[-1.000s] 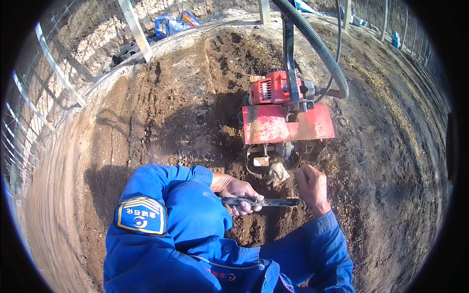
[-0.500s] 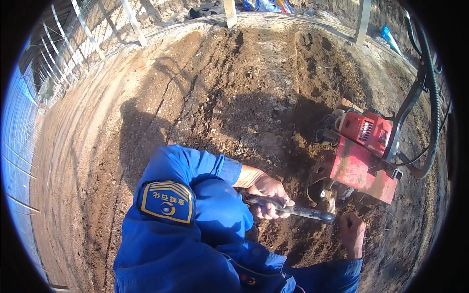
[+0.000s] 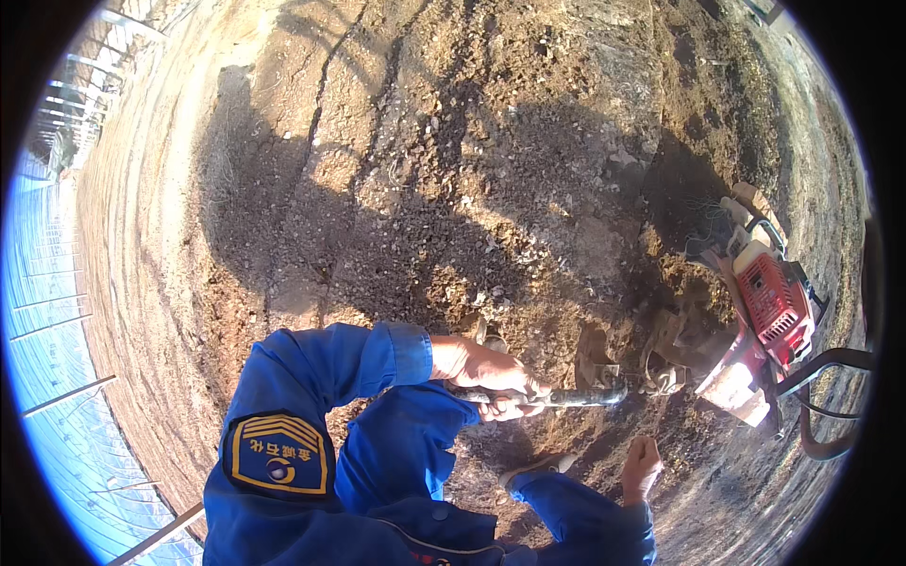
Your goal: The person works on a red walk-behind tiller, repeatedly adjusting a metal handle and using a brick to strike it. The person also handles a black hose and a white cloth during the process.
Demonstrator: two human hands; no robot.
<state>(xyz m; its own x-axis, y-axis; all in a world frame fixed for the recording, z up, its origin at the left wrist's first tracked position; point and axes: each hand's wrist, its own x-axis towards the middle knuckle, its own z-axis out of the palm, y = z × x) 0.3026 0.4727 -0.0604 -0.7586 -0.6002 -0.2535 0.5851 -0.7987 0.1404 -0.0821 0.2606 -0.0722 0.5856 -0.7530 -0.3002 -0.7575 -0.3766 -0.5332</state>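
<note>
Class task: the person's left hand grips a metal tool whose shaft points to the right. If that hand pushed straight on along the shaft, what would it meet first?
Most likely the tiller's metal tines under the red tiller. The left hand aims the metal tool at them, its tip already close, though depth is unclear.

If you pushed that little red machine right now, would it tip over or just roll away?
Probably neither easily. The red tiller looks metal, with an engine, so likely heavy for its size. Its underside sits in loose, clumpy soil, which should stop it rolling. It already leans, so a hard sideways shove might tip it. The left hand grips a metal tool, which looks stiff.
</note>
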